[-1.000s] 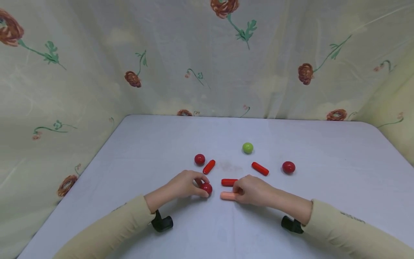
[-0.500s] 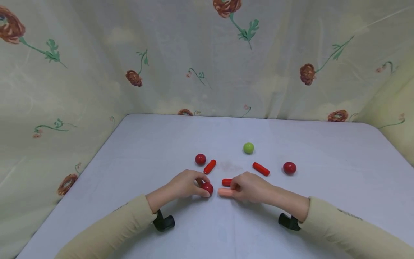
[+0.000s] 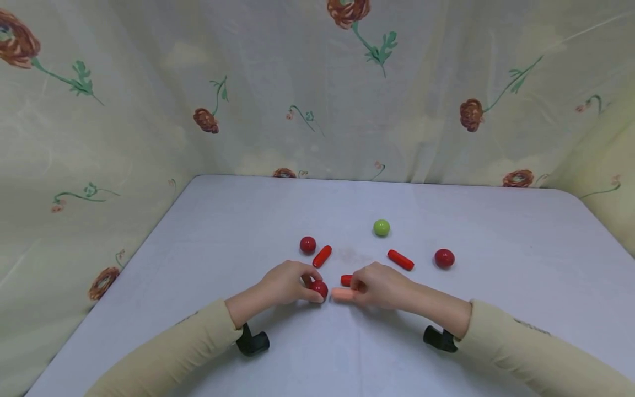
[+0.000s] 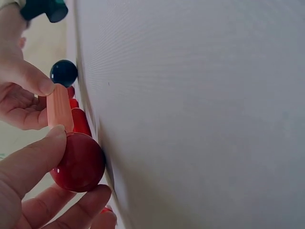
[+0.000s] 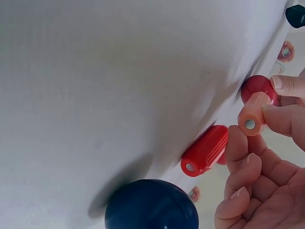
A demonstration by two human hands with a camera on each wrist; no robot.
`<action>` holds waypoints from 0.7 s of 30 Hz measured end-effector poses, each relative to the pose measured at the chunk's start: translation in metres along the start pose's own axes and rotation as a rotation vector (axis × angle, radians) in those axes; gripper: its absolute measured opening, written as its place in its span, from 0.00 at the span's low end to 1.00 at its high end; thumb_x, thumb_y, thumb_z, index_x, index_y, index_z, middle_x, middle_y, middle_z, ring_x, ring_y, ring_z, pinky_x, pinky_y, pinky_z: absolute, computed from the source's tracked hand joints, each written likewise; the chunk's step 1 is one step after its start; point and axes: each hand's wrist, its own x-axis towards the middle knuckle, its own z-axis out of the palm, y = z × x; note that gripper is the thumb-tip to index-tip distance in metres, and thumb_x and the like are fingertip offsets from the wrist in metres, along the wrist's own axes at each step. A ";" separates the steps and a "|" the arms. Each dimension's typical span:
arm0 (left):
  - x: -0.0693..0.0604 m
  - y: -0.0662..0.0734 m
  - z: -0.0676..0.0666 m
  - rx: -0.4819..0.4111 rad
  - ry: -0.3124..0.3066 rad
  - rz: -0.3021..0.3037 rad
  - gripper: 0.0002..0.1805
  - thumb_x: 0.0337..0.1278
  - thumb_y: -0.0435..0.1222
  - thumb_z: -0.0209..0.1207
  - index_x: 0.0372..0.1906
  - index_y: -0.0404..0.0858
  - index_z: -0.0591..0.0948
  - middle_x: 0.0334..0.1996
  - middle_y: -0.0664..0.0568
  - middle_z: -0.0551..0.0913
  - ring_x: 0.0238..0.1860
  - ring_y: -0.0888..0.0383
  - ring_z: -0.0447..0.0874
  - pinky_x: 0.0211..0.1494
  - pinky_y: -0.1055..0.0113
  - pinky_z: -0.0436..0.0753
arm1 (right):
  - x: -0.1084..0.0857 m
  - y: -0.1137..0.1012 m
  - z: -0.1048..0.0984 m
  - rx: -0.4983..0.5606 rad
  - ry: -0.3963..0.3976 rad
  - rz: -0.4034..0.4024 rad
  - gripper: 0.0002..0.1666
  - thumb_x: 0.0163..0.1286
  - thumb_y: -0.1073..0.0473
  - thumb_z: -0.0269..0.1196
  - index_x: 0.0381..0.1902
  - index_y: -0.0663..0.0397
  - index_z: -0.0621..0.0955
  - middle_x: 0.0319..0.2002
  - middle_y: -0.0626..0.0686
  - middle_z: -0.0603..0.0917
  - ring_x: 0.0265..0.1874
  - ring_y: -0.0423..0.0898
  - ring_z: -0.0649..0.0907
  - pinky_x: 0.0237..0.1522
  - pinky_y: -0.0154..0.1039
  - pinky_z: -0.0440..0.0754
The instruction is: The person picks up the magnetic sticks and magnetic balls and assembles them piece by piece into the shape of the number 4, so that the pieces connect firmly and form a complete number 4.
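The head view looks forward and down over the table [image 3: 238, 220]; close wrist views face inward from left and right, sharing the pink stick [image 4: 60, 107].

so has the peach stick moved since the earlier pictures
Yes: judged against the green ball in the head view, the peach stick has shifted left, toward the red ball in the left hand.

The right grip [image 5: 267, 176] pinches a ribbed peach rod [image 5: 254, 113] just before a red ball [image 5: 255, 83] touched by the left grip [image 5: 291, 87], as a red rod [image 5: 205, 150] lies on the pale table [image 5: 71, 95] and a dark blue ball [image 5: 151, 206] sits in the foreground
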 end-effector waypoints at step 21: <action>-0.002 0.001 0.001 -0.018 0.007 0.010 0.17 0.43 0.43 0.68 0.42 0.44 0.82 0.29 0.57 0.79 0.31 0.61 0.73 0.29 0.71 0.73 | 0.004 -0.002 0.002 0.029 -0.004 -0.014 0.09 0.55 0.62 0.67 0.35 0.58 0.82 0.22 0.45 0.78 0.22 0.38 0.72 0.26 0.28 0.72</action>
